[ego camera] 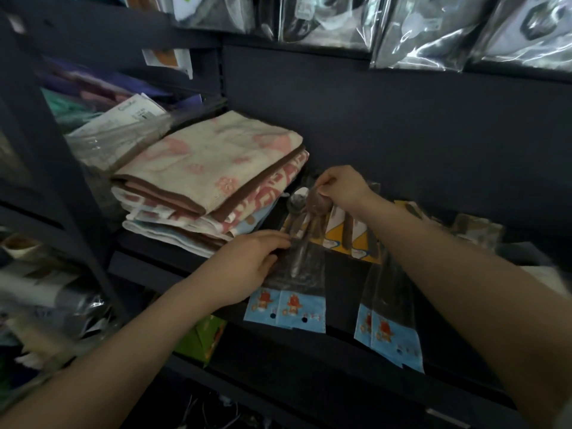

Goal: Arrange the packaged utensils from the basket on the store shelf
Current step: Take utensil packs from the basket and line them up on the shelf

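On the dark shelf [340,274] lie clear packs of spoons. One spoon pack [301,274] with a blue header card hangs over the shelf's front edge. My left hand [247,267] rests on its left side, fingers pressing the plastic. My right hand [342,187] pinches the top end of that pack near the spoon bowls, at the back of the shelf. A second blue-carded pack [390,320] lies to the right, partly under my right forearm. Packs with yellow cards [349,239] lie between them. The basket is out of view.
A stack of folded towels [210,181] sits on the shelf just left of the packs. Plastic-wrapped goods [433,29] hang above. More bagged items [117,134] crowd the left bay, and a green packet [204,339] lies on the lower shelf.
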{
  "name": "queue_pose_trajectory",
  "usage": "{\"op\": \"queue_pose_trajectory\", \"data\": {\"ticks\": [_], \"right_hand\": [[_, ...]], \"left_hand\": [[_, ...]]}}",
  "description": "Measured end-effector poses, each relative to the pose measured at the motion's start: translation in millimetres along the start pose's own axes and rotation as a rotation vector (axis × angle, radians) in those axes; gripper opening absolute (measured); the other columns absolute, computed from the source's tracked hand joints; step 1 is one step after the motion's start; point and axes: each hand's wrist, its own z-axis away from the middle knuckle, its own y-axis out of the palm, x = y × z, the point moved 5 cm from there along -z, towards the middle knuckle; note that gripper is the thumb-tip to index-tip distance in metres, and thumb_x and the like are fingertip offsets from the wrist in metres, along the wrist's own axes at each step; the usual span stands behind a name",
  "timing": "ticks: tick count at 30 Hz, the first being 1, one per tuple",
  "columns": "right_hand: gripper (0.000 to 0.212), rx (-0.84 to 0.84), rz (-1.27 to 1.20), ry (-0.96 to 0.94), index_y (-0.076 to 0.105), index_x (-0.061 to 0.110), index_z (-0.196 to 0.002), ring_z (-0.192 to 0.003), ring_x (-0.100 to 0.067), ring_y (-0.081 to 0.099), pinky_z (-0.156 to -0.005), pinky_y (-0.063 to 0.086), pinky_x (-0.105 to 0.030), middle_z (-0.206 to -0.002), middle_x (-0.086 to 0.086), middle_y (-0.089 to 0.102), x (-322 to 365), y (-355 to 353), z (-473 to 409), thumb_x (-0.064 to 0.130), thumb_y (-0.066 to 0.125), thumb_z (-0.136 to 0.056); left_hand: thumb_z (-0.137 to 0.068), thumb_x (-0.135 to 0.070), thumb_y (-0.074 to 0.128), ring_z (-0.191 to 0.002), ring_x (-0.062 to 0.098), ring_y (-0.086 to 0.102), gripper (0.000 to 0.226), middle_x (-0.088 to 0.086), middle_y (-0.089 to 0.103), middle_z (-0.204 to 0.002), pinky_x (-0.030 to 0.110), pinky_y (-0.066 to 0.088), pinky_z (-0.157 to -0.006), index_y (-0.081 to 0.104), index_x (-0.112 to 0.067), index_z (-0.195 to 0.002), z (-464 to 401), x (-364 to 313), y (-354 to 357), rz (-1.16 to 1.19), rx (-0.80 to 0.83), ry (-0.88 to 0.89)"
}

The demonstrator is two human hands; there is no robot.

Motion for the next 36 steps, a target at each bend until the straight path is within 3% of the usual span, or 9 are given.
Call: {"op": "queue_pose_trajectory", "data": {"ticks": [4,9,13,18,23,26,29,33,36], "right_hand": [[0.02,-0.028,0.101,-0.046,0.071,0.004,-0.097,-0.101,-0.026,0.063,-0.079,0.047,-0.028,-0.107,-0.012,0.069,2,2,9,0.006,0.053,-0.089],[0.021,-0.093,0.175,-0.079,0.067,0.003,-0.105,-0.102,-0.028,0.062,-0.086,0.048,-0.033,-0.11,-0.016,0.068,7,-5,22,0.013,0.057,-0.089],[0.024,-0.122,0.265,-0.047,0.064,0.007,-0.111,-0.11,-0.028,0.059,-0.093,0.045,-0.034,-0.116,-0.013,0.065,-10,-51,37,0.015,0.055,-0.091],[0.028,-0.003,0.424,0.152,0.064,0.003,-0.107,-0.109,-0.033,0.057,-0.089,0.045,-0.037,-0.116,-0.018,0.063,-59,-87,64,0.021,0.059,-0.086],[0.036,0.015,0.121,0.281,0.064,-0.013,-0.105,-0.104,-0.033,0.06,-0.086,0.046,-0.043,-0.109,-0.029,0.064,-79,-90,69,0.016,0.067,-0.084],[0.03,0.007,-0.049,0.339,0.064,-0.017,-0.097,-0.065,-0.021,0.054,-0.062,0.04,-0.033,-0.078,-0.02,0.058,-92,-96,68,0.008,0.068,-0.082],[0.016,0.025,0.017,0.319,0.063,0.005,-0.074,-0.051,-0.017,0.04,-0.052,0.032,-0.027,-0.062,-0.014,0.048,-97,-105,70,0.017,0.067,-0.084],[0.031,0.161,0.066,0.297,0.063,0.008,-0.08,-0.054,-0.017,0.04,-0.052,0.03,-0.026,-0.062,-0.01,0.046,-95,-103,71,0.038,0.07,-0.08],[0.034,0.225,0.078,0.292,0.061,0.005,-0.078,-0.051,-0.014,0.036,-0.047,0.027,-0.026,-0.058,-0.003,0.041,-92,-95,72,0.038,0.071,-0.079]], "left_hand": [[-0.093,-0.008,0.046,-0.111,-0.004,0.039,0.043,-0.006,0.049,-0.134,-0.012,0.022,-0.077,0.046,-0.024,-0.133,7,0,-5,0.072,0.02,0.011],[-0.095,-0.012,0.044,-0.115,0.002,0.042,0.039,-0.004,0.048,-0.133,-0.004,0.028,-0.084,0.047,-0.022,-0.132,5,-11,-11,0.1,-0.012,0.008],[-0.094,-0.037,0.04,-0.136,0.012,0.027,0.048,-0.004,0.027,-0.151,0.021,0.025,-0.105,0.034,-0.025,-0.14,1,-37,-4,-0.052,-0.049,0.046],[-0.091,-0.053,0.033,-0.144,0.017,0.006,0.059,0.0,-0.001,-0.158,0.031,0.015,-0.115,0.02,-0.032,-0.145,-4,-37,21,-0.203,0.12,-0.008],[-0.092,-0.049,0.037,-0.142,0.017,0.014,0.056,-0.001,0.014,-0.156,0.03,0.019,-0.113,0.027,-0.029,-0.143,-3,-36,13,-0.176,0.097,-0.026],[-0.092,-0.043,0.041,-0.138,0.014,0.023,0.052,-0.003,0.028,-0.15,0.027,0.024,-0.11,0.035,-0.025,-0.14,-7,-51,1,-0.122,-0.061,0.04],[-0.091,-0.041,0.045,-0.121,0.01,0.044,0.043,-0.006,0.049,-0.131,0.026,0.038,-0.1,0.049,-0.022,-0.129,-14,-74,-1,-0.024,-0.121,0.101],[-0.091,-0.042,0.045,-0.108,0.011,0.052,0.039,-0.004,0.056,-0.118,0.032,0.044,-0.092,0.055,-0.021,-0.121,-23,-97,15,-0.017,-0.053,0.134],[-0.091,-0.04,0.045,-0.108,0.009,0.052,0.036,-0.004,0.057,-0.119,0.027,0.043,-0.091,0.057,-0.022,-0.12,-25,-102,21,-0.014,-0.041,0.141]]}}
